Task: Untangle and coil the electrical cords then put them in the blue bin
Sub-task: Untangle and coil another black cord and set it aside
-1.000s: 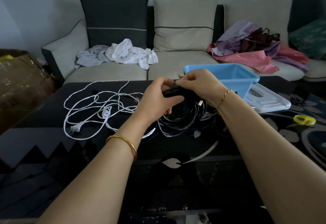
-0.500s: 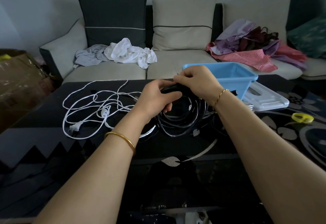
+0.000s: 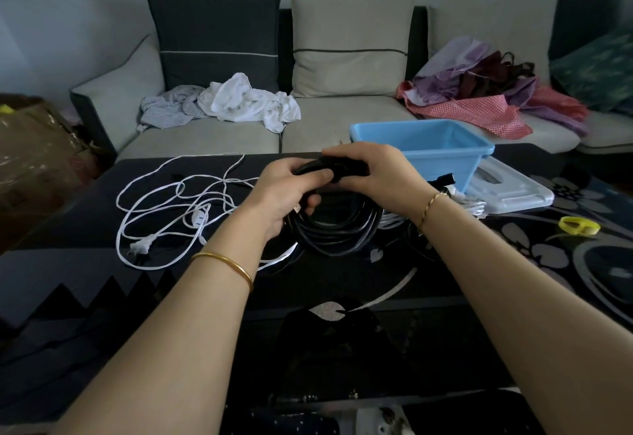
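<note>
Both hands hold the thick black cord (image 3: 334, 232), which is wound into a round coil. The left hand (image 3: 287, 191) has its fingers curled tight round the top of the coil. The right hand (image 3: 376, 174) grips the top too, just beside the left hand, with its fingers wrapped over the black loops. The coil hangs down from the hands, just in front of the light blue plastic bin (image 3: 445, 167) and a little to its left. The bin sits on the dark shiny table (image 3: 342, 277). A long thin white cord (image 3: 164, 208) lies in a loose, messy tangle on the table, well to the left of the bin. A flat white plastic lid (image 3: 513, 191) lies just beside the bin, on its right. A small yellow ring (image 3: 579, 225) lies farther right of the bin, past the lid.
</note>
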